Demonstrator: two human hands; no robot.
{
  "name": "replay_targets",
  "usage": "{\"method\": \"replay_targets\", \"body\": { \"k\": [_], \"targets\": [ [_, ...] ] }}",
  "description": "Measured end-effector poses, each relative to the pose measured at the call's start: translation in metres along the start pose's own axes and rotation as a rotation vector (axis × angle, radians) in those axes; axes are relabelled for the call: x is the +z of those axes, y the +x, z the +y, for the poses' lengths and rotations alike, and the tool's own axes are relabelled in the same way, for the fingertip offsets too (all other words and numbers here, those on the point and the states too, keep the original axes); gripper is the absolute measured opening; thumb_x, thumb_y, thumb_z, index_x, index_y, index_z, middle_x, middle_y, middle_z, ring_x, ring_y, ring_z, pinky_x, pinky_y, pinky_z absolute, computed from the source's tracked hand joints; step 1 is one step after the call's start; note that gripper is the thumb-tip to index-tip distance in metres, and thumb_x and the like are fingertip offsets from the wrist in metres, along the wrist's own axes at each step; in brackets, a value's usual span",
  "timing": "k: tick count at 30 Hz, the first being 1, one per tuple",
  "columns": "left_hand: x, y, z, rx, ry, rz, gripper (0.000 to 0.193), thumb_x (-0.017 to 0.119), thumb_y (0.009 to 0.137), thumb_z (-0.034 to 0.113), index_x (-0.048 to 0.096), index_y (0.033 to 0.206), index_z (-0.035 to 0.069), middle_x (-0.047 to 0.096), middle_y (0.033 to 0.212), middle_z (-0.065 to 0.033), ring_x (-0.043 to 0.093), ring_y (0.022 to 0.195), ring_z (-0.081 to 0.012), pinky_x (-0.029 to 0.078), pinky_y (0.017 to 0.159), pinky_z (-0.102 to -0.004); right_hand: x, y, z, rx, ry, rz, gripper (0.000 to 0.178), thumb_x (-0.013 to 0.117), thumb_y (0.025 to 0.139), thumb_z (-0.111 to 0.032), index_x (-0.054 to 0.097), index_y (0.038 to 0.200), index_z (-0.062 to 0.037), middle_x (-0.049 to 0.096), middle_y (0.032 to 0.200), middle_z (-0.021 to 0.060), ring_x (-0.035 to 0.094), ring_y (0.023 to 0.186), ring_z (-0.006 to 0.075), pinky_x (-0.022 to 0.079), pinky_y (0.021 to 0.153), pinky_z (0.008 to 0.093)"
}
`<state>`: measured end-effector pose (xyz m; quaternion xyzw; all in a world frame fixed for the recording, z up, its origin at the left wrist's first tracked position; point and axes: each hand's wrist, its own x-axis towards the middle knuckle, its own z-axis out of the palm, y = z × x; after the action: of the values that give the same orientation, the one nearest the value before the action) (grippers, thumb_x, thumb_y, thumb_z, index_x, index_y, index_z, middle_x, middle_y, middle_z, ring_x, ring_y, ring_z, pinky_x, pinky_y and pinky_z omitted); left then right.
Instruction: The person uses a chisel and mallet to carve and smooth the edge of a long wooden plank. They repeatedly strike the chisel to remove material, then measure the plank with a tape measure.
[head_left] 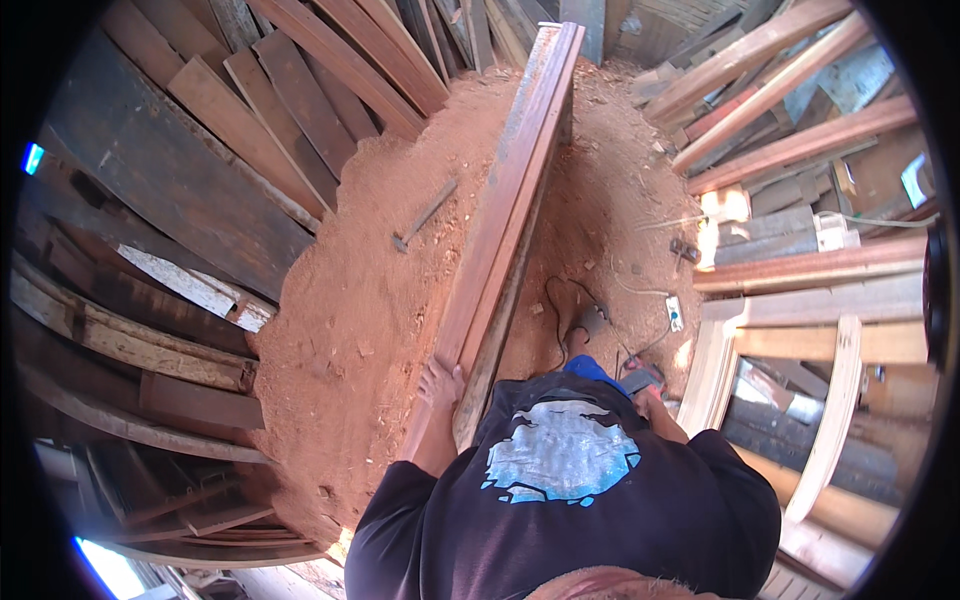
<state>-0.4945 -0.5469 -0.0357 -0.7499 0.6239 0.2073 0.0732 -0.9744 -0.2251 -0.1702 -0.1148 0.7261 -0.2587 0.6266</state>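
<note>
My left hand (438,383) lies on the near end of a long reddish-brown wooden beam (497,220), fingers stretched over its top face. The beam slants away toward the far side of the work area, along a narrower, darker timber edge. Low on the right, close to my body, my right hand (655,408) is closed at a red and grey power tool (640,379). My torso hides part of that hand and most of the tool. Beside it a piece of blue cloth (597,373) shows.
A hammer (425,215) lies on sawdust-covered ground (330,330) left of the beam. Dark cords (560,310) and a white socket strip (674,313) lie to the right. Stacked boards (200,160) line the left; timbers and a pale wooden frame (830,420) crowd the right.
</note>
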Motion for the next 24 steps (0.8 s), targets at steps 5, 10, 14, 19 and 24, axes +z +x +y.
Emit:
{"method": "replay_targets", "body": {
  "k": [5,10,14,19,24],
  "targets": [
    [-0.012,0.013,0.011,-0.096,0.051,-0.202,0.096,0.056,0.096,0.065,0.021,0.166,0.009,0.033,0.164,-0.0306,0.027,0.153,-0.0514,0.020,0.123,-0.0636,-0.067,0.065,-0.065,0.115,-0.581,-0.067,0.029,0.078,0.080,-0.027,0.078,0.096,-0.0027,0.075,0.092,0.0166,0.070,0.080,0.0322,0.056,0.073,0.0470],
    [-0.023,0.013,0.049,-0.246,0.098,-0.200,0.098,0.058,0.096,0.064,0.013,0.169,0.016,0.029,0.162,-0.0394,0.024,0.154,-0.0556,0.010,0.121,-0.0728,-0.134,0.111,-0.171,0.042,-0.871,0.039,0.049,0.086,0.074,-0.026,0.078,0.117,-0.0023,0.076,0.120,0.0186,0.073,0.106,0.0284,0.058,0.091,0.0428],
    [-0.047,0.012,0.090,-0.442,0.107,-0.300,0.102,0.062,0.094,0.063,0.011,0.170,0.018,0.022,0.165,-0.0394,0.021,0.155,-0.0557,0.009,0.121,-0.0746,-0.183,0.141,-0.236,0.050,-1.005,-0.015,0.067,0.081,0.075,-0.035,0.069,0.135,-0.0085,0.067,0.140,0.0198,0.065,0.126,0.0365,0.053,0.107,0.0429],
    [-0.033,0.078,0.157,-0.393,0.026,-0.123,0.104,0.066,0.091,0.062,0.014,0.170,0.018,0.022,0.167,-0.0357,0.021,0.155,-0.0545,0.013,0.121,-0.0737,-0.213,0.171,-0.309,-0.095,-1.088,0.125,0.066,0.074,0.079,-0.045,0.072,0.130,-0.0027,0.063,0.143,0.0243,0.061,0.132,0.0372,0.049,0.113,0.0427],
    [-0.026,0.162,0.310,-0.160,0.077,-0.062,0.101,0.072,0.088,0.058,0.025,0.168,0.016,0.020,0.171,-0.0302,0.019,0.156,-0.0535,0.018,0.123,-0.0702,-0.203,0.157,-0.396,-0.150,-1.003,0.141,0.056,0.071,0.075,-0.044,0.079,0.104,0.0037,0.073,0.118,0.0276,0.073,0.111,0.0392,0.059,0.095,0.0457]
  ]
}}
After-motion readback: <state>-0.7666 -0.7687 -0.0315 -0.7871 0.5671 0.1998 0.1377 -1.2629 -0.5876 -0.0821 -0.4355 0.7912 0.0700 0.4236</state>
